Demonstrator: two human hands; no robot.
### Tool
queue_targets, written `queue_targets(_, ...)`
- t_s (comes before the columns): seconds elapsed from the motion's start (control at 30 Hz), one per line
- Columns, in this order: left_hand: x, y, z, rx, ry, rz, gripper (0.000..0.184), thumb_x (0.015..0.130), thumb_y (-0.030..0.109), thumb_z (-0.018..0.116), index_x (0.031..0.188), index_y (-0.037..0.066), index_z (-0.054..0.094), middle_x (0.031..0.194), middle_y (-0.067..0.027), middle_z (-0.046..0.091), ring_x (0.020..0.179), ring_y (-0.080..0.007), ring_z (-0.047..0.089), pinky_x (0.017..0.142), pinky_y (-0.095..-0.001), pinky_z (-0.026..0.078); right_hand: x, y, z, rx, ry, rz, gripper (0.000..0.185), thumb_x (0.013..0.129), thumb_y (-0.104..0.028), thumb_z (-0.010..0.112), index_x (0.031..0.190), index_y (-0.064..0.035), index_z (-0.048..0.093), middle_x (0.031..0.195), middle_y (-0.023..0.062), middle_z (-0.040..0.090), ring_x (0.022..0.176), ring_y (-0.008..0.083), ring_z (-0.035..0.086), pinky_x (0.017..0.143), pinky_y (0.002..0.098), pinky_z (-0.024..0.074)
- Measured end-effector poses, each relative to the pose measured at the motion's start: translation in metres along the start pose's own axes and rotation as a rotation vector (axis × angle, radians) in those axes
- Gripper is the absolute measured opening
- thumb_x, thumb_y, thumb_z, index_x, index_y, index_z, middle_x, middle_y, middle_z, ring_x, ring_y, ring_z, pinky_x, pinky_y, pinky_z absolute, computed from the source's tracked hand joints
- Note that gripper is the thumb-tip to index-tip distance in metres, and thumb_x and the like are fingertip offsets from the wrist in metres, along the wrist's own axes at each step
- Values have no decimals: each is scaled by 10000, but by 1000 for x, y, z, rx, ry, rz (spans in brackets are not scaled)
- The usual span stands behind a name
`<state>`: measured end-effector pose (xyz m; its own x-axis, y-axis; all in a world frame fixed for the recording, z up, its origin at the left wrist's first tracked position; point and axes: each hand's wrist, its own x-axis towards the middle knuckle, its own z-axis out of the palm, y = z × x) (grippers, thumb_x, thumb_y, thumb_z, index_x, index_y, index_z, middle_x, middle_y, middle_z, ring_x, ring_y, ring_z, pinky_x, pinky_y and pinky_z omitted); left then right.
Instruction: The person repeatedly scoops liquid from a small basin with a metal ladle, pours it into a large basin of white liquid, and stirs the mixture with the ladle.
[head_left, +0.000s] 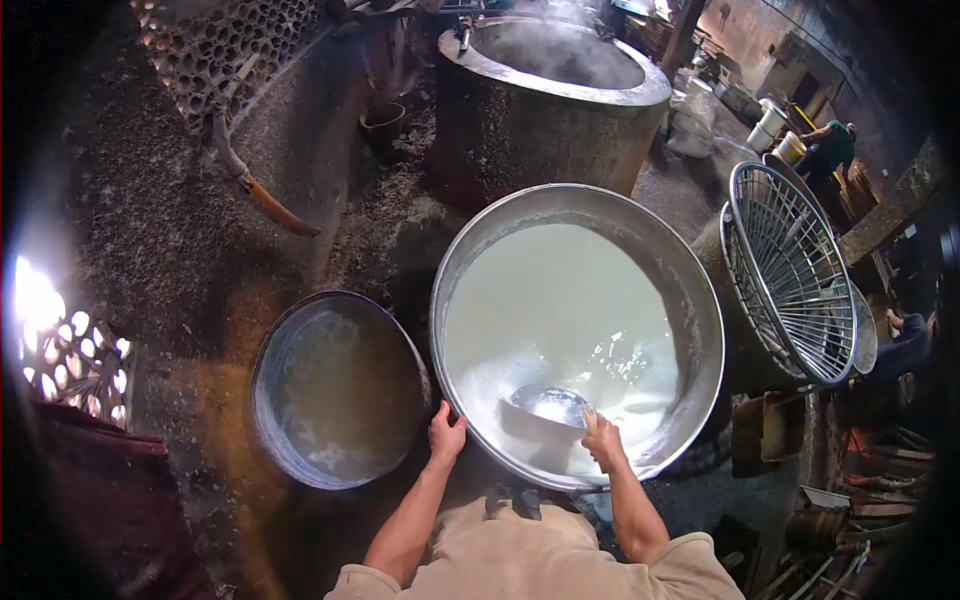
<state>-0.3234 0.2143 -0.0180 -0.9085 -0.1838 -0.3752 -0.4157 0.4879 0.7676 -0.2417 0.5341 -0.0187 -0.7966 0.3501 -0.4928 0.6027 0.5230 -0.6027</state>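
Nearest, a beige shirt (520, 550) is seen, and from its sleeves both bare forearms are stretched forward and angled inward. The left hand (448, 432) is placed at the lower left rim of a large round metal basin (695, 300), with its thumb raised; whether it is clamped on the rim cannot be told. The right hand (603, 443), knuckles uppermost, is closed around the short handle of a metal ladle (550, 405). The ladle is held inside the basin, near its lower edge, and its bowl is partly sunk in whitish liquid (555, 290), which is edged with foam there.

Just beside the basin's left side, a smaller metal pan (265, 410) is partly filled with murky, brownish liquid. Beyond the basin's right rim, a round wire strainer (795, 270) is tilted on its side.

Farther off, a bucket (383, 118) is set left of a wide cylindrical vat (545, 140), by whose pale rim rising steam is ringed. In the far right background, white buckets (768, 127) are grouped beside a co-worker (832, 145) in a green top, by whom a bent-forward posture is held.
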Motion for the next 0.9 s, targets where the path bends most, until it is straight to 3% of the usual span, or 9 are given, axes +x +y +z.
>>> queue_targets(0.27, 10, -41, 7, -34, 56, 156, 619, 802, 182, 662, 1342, 19, 408, 1163, -164, 605, 1039, -257, 600, 911, -330, 441, -77, -50, -47, 49, -145, 5, 660, 629, -64, 659, 1265, -56, 480, 682, 109, 603, 490, 164, 568, 447, 301, 475)
queue_targets(0.37, -15, -31, -30, -285, -38, 45, 613, 861, 202, 634, 1383, 35, 360, 833, 15, 593, 745, -71, 495, 702, -225, 437, -78, -63, -78, 169, -278, -59, 707, 624, -61, 651, 1300, -23, 446, 693, 96, 601, 520, 156, 567, 461, 287, 483)
queue_targets(0.5, -36, -98, -62, -534, 14, 0, 528, 893, 255, 571, 1353, 51, 412, 991, -20, 647, 783, -78, 562, 646, -230, 434, -57, -125, -68, 530, -456, -347, 622, 654, -4, 627, 1259, -39, 489, 759, 63, 571, 550, 131, 549, 483, 275, 475)
queue_targets(0.57, -64, -86, -86, -436, 51, -182, 503, 895, 295, 551, 1320, 48, 446, 1079, -39, 639, 838, -100, 583, 659, -254, 450, -43, -170, -36, 715, -654, -366, 497, 695, -23, 619, 1182, -40, 518, 783, 57, 575, 586, 124, 555, 526, 275, 483)
queue_targets(0.63, -76, -102, -105, -566, 189, -225, 447, 873, 207, 585, 1268, 19, 495, 994, -19, 650, 840, -87, 570, 653, -215, 411, -28, -212, 17, 503, -656, -436, 309, 736, -44, 602, 1039, -7, 554, 752, 71, 591, 620, 125, 568, 556, 290, 484)
queue_targets(0.7, -90, -109, -123, -595, 240, -244, 436, 872, 219, 580, 1254, 23, 505, 1043, -34, 649, 871, -99, 580, 673, -233, 422, -28, -244, 87, 367, -399, -563, 190, 761, -56, 592, 930, 27, 564, 710, 105, 596, 604, 134, 576, 518, 318, 469)
queue_targets(0.77, -106, -118, -144, -584, 325, -288, 453, 874, 240, 557, 1277, 48, 482, 1097, -58, 631, 902, -111, 581, 700, -262, 440, -31, -258, 144, 325, -388, -437, 144, 765, -55, 598, 840, 59, 551, 651, 122, 584, 586, 144, 575, 488, 347, 451)
queue_targets(0.83, -124, -145, -158, -671, 430, -286, 420, 878, 209, 556, 1261, 48, 498, 1092, -55, 635, 897, -115, 586, 698, -266, 440, -39, -258, 201, 350, -337, -348, 184, 803, -119, 638, 803, 34, 535, 653, 52, 542, 500, 159, 514, 440, 365, 423)
queue_targets(0.9, -144, -176, -170, -729, 505, -355, 411, 873, 224, 567, 1243, 50, 518, 1083, -52, 640, 883, -117, 591, 702, -260, 443, -11, -246, 262, 322, -532, -351, 188, 799, -137, 621, 861, 29, 558, 733, 83, 591, 589, 166, 552, 502, 372, 456)
